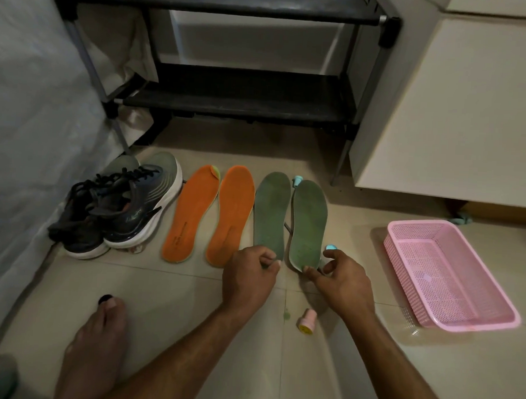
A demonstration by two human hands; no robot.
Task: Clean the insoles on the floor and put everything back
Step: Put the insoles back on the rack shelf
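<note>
Two orange insoles (194,214) (232,213) and two green insoles lie side by side on the tiled floor. My right hand (342,282) pinches the heel of the right green insole (309,222), which is tilted up a little at that end. My left hand (248,275) hovers at the heel of the left green insole (270,214). Its fingers are curled, its thumb lies on the forefinger, and nothing shows in its grip. A small pink and yellow bottle (306,322) lies on the floor between my forearms.
A pair of dark sneakers (119,208) stands left of the insoles. A pink plastic basket (405,235) sits at the right. A black shoe rack (230,101) is behind, a white cabinet (455,117) right of it. Small teal pieces (297,180) (331,247) lie beside the green insoles. My bare foot (98,343) rests lower left.
</note>
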